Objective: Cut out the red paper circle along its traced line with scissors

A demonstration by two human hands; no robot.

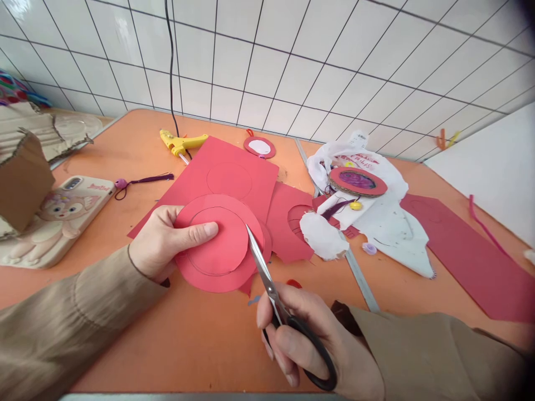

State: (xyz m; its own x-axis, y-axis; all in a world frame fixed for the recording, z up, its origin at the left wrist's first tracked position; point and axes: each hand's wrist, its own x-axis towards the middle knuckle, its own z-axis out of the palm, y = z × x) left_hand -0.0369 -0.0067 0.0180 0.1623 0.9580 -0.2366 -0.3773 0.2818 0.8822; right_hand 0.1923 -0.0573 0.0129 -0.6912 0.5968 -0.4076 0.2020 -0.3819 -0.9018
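My left hand pinches a round piece of red paper with a pencilled circle on it, thumb on top. My right hand grips black-handled scissors whose blades meet the right edge of that paper disc. Under the disc lies a larger red paper sheet with another drawn circle. Both sleeves are tan.
On the orange table: a yellow glue gun, a phone in a cartoon case, cardboard at left, a white plastic bag with a round cardboard ornament, a metal ruler, and more red paper at right.
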